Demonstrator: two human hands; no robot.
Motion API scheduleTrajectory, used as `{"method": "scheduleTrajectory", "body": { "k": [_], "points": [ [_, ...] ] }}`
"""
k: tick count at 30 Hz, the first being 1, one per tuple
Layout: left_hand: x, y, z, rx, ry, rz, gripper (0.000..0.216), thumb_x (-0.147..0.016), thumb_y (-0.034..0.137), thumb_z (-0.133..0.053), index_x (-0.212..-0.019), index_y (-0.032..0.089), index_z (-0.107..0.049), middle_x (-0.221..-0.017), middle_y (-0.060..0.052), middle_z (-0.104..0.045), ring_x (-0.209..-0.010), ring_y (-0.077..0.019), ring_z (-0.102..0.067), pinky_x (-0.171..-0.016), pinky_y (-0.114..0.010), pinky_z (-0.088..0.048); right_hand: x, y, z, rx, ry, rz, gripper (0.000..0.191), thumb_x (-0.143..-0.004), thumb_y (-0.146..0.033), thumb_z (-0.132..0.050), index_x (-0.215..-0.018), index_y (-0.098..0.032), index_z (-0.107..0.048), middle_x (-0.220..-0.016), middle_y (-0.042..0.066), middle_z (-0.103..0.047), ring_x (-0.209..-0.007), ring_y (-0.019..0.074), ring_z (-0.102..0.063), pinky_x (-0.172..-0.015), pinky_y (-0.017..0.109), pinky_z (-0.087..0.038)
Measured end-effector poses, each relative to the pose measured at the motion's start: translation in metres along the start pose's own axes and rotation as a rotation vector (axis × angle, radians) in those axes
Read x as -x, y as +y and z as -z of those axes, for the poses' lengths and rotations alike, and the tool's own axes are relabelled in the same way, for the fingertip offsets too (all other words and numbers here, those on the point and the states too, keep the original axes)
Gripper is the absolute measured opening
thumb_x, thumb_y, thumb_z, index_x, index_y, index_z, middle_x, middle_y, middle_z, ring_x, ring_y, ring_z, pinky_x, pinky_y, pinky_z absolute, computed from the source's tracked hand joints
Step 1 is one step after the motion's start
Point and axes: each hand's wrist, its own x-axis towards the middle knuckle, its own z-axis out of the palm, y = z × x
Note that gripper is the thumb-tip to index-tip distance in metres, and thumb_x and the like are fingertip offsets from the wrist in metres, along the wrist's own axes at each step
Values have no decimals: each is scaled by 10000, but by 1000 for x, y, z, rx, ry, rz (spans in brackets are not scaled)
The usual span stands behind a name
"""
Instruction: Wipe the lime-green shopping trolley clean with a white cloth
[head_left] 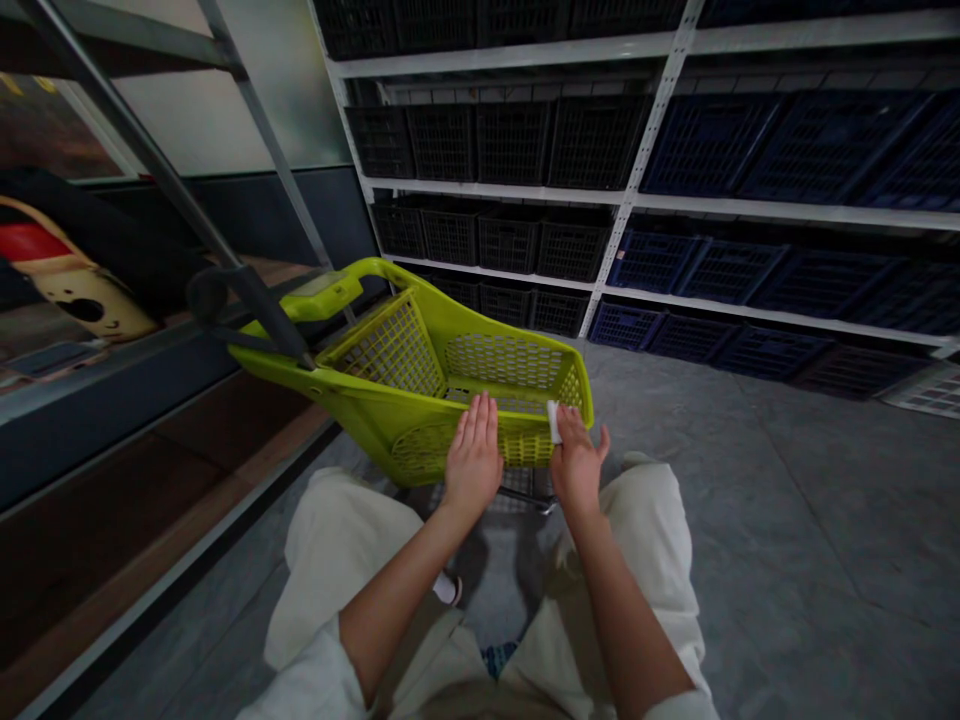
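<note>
A lime-green plastic shopping basket (420, 370) on wheels stands on the floor in front of me, its black handle (247, 290) pointing left. My left hand (474, 452) lies flat against the near wall of the basket, fingers stretched and together. My right hand (576, 462) presses a small white cloth or wipe (553, 421) against the basket's near rim, fingers bent over it. My knees in pale trousers show on either side below.
White metal shelving (637, 190) with several black and dark blue crates fills the wall behind the basket. A low ledge with a metal frame (150, 150) and a red and cream object (67, 280) runs along the left. Grey floor (787, 540) stretches to the right.
</note>
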Motion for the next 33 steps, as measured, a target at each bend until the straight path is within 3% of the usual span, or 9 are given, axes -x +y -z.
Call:
{"method": "scheduleTrajectory", "body": {
  "k": [3, 6, 10, 16, 19, 23, 26, 30, 33],
  "points": [
    [0, -2, -4, -9, 14, -7, 704, -918, 182, -419, -1563, 19, -186, -1652, -175, -195, -1545, -252, -124, -1253, -423, -218, -4, -49, -6, -50, -109, 172, 634, -833, -43, -376, -1436, -191, -507, -1486, 91, -543, -1438, 191, -417, -1233, 491, -47],
    [1, -6, -6, -12, 26, -18, 679, -940, 178, -391, -1572, 48, -182, -1650, -162, -214, -1545, -244, -119, -1251, -425, -226, -2, -69, -7, -88, -168, 261, 639, -843, -46, -381, -1459, -187, -478, -1511, 79, -515, -1461, 175, -381, -1237, 464, -20],
    [2, -7, -5, -13, 33, -5, 643, -987, 239, -354, -1568, 26, -180, -1654, -157, -201, -1546, -233, -131, -1254, -410, -214, 7, -34, 1, -23, -125, 243, 708, -800, -15, -362, -1472, -215, -460, -1511, 72, -517, -1450, 165, -398, -1227, 480, -43],
    [2, -3, -5, -8, 35, 1, 647, -996, 251, -343, -1572, 26, -156, -1660, -151, -178, -1548, -238, -124, -1256, -412, -199, 19, 19, 9, 90, 41, -66, 685, -815, -38, -334, -1449, -246, -489, -1482, 75, -550, -1413, 189, -454, -1188, 516, -175],
    [2, -2, -6, 0, 47, 9, 670, -988, 238, -353, -1577, 24, -117, -1655, -162, -185, -1546, -244, -125, -1253, -423, -214, 15, -8, 4, 72, 26, -84, 647, -843, -55, -338, -1452, -217, -487, -1491, 103, -536, -1429, 212, -434, -1192, 545, -141],
    [3, -5, -6, -7, 39, -3, 672, -960, 185, -379, -1575, 34, -154, -1643, -173, -227, -1541, -252, -137, -1247, -424, -236, 7, -66, -8, -14, -114, 135, 636, -852, -53, -357, -1455, -213, -482, -1510, 93, -514, -1449, 192, -401, -1215, 509, -85],
    [3, -7, -6, -13, 31, -15, 672, -941, 151, -383, -1572, 41, -179, -1643, -169, -231, -1539, -253, -138, -1248, -421, -237, 6, -80, -11, -53, -146, 210, 642, -851, -52, -366, -1462, -217, -472, -1511, 84, -515, -1454, 174, -389, -1224, 481, -55],
    [3, -6, -3, 6, 42, 10, 667, -974, 203, -354, -1581, 46, -127, -1645, -161, -229, -1540, -241, -156, -1246, -427, -237, 11, -43, -4, -31, -109, 189, 703, -816, -30, -368, -1479, -249, -449, -1500, 68, -532, -1440, 164, -406, -1223, 494, -33],
    [3, -4, -2, 19, 45, 10, 694, -983, 235, -356, -1586, 50, -69, -1651, -158, -210, -1541, -239, -154, -1248, -429, -228, 18, 3, 4, -8, -18, 33, 700, -811, -36, -342, -1464, -256, -471, -1491, 66, -541, -1427, 165, -428, -1212, 513, -91]
  ]
}}
